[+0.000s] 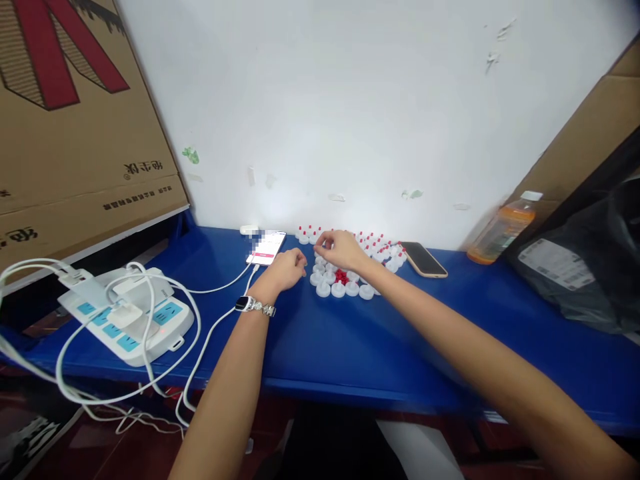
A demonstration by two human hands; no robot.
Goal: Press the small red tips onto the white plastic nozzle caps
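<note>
Both bare forearms reach over one long blue table (350,347). One white power strip (131,313) sits left, two phones and one orange drink bottle (503,230) further back. Left hand (286,269) lies loosely curled, holding nothing; right hand (340,249) pinches among many small white-and-red caps (345,283), too many to count.

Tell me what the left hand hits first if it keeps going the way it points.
Probably the white caps just ahead of the left hand, beside the right hand; depth is uncertain.
</note>
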